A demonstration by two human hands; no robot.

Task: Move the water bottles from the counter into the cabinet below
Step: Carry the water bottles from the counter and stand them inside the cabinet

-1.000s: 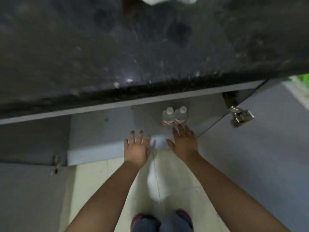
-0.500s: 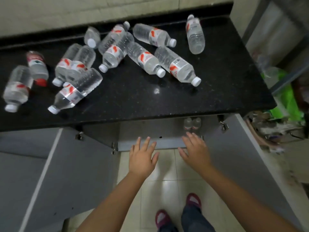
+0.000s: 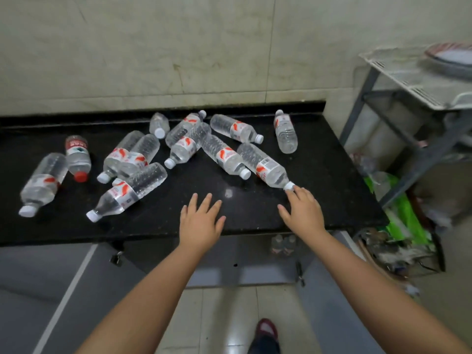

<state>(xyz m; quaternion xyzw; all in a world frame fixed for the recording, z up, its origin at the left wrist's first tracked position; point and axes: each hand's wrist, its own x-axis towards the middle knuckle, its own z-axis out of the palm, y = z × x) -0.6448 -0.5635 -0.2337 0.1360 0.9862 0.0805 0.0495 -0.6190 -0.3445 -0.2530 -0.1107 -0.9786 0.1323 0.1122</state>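
Several clear water bottles with red-and-white labels lie scattered on the black counter [image 3: 319,195]. The nearest bottle [image 3: 264,166] points its white cap at my right hand [image 3: 302,213], whose fingertips touch that cap; the hand is open and holds nothing. My left hand [image 3: 200,222] hovers open, fingers spread, over the counter's front edge. To its left lies another bottle [image 3: 130,191]. One bottle with a red cap [image 3: 77,157] lies at the left. Two bottles [image 3: 283,244] stand upright inside the open cabinet [image 3: 229,273] below the counter.
Both grey cabinet doors [image 3: 46,282] are swung open on either side of my legs. A metal rack [image 3: 413,98] with a plate stands right of the counter, with green bags and clutter [image 3: 401,226] on the floor beneath. A tiled wall backs the counter.
My view rose from the cabinet interior to the countertop. Both hands lifted from the cabinet's front edge to above the counter, and the right one reached the nearest bottle's cap.
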